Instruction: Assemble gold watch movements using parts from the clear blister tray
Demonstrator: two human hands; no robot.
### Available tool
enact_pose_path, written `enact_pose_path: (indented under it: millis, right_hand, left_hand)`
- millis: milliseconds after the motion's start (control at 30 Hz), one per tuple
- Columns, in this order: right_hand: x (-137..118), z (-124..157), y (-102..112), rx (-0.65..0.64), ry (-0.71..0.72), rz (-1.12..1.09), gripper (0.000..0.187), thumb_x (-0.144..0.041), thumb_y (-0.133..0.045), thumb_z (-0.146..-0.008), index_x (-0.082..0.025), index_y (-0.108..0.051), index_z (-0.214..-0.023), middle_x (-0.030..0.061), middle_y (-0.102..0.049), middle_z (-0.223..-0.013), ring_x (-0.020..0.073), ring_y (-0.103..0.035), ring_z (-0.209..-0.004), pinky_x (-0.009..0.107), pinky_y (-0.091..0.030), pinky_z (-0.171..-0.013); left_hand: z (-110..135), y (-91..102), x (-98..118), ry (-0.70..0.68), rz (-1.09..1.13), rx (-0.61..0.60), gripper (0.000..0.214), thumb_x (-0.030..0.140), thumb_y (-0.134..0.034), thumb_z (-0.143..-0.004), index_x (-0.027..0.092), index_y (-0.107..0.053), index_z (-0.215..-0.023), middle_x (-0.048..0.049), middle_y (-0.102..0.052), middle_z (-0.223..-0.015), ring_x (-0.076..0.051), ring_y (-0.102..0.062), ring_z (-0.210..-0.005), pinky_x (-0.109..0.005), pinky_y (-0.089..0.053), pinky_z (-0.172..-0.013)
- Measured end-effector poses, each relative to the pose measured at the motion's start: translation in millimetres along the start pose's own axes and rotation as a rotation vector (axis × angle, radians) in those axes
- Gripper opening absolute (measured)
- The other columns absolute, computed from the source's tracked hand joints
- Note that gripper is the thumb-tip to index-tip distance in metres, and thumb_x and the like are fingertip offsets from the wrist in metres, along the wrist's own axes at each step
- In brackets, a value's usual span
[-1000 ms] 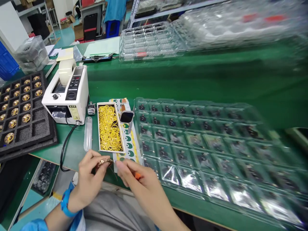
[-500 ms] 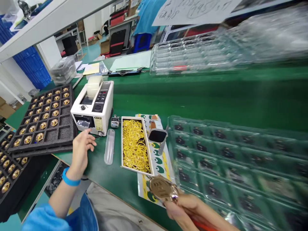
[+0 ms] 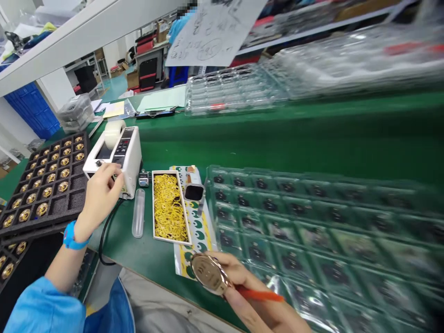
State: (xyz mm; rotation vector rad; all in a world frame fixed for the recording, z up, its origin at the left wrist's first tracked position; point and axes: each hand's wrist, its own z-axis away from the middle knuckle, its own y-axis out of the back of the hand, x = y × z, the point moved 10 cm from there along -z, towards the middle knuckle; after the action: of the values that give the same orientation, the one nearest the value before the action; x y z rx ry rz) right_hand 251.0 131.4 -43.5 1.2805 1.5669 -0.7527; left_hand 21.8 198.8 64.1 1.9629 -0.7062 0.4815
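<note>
My left hand (image 3: pixel 100 196) is at the front of a white tape dispenser (image 3: pixel 132 162), which carries a roll of clear tape (image 3: pixel 114 134). Its fingers are bent together and cover the tape outlet; whatever is between them is hidden. A blue band circles that wrist. Near the table's front edge my right hand (image 3: pixel 243 286) grips a round gold-coloured watch case (image 3: pixel 209 274), its engraved back turned up. An orange-red strip (image 3: pixel 262 294) also lies within that hand. Beyond the watch case stands a shallow white box (image 3: pixel 189 233) full of yellow rings (image 3: pixel 169 208).
Black foam trays (image 3: pixel 57 203) with gold-coloured round parts lie at left. Clear plastic trays (image 3: pixel 284 231) holding dark parts cover the right side. A small tally counter (image 3: pixel 144 178), a long clear plastic case (image 3: pixel 138 215) and a grey square-faced object (image 3: pixel 194 192) stand between. A shelf edge (image 3: pixel 79 34) crosses above.
My left hand has moved up against the dispenser's front, its fingers now bent in. The watch case has tilted in my right hand. The view has shifted to the right.
</note>
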Motion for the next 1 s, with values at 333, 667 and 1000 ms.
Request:
enact_pose_path:
  millis: [333, 667, 1000]
  right_hand:
    - [43.2, 16.5, -23.3, -0.081, -0.407, -0.499, 0.035, -0.053, -0.051, -0.092, -0.021, -0.058, -0.078, 0.0012, -0.051, -0.075, 0.0141, -0.051, -0.069, 0.025, -0.048, -0.064]
    - [41.7, 21.9, -25.0, -0.113, -0.455, -0.462, 0.04, -0.058, -0.05, -0.09, -0.021, -0.052, -0.075, 0.0002, -0.046, -0.071, 0.0141, -0.046, -0.066, 0.025, -0.045, -0.06]
    - [43.3, 22.6, -27.0, -0.121, -0.452, -0.425, 0.037, -0.054, -0.05, -0.092, -0.021, -0.051, -0.077, -0.0015, -0.043, -0.071, 0.013, -0.042, -0.066, 0.023, -0.041, -0.062]
  left_hand:
    - [101.1, -103.2, 50.0, 0.233, 0.625, -0.614, 0.029, 0.031, -0.059, -0.088, 0.017, -0.061, -0.063, 0.0008, -0.044, -0.07, -0.013, -0.041, -0.064, -0.025, -0.032, -0.059]
    - [114.7, -120.9, 38.6, 0.29, 0.598, -0.675, 0.027, 0.028, -0.059, -0.086, 0.018, -0.063, -0.062, -0.0005, -0.048, -0.073, -0.014, -0.04, -0.065, -0.026, -0.034, -0.062]
    - [116.2, -124.0, 32.2, 0.34, 0.598, -0.665, 0.026, 0.027, -0.059, -0.083, 0.017, -0.063, -0.059, 0.001, -0.043, -0.069, -0.013, -0.041, -0.066, -0.026, -0.032, -0.061]
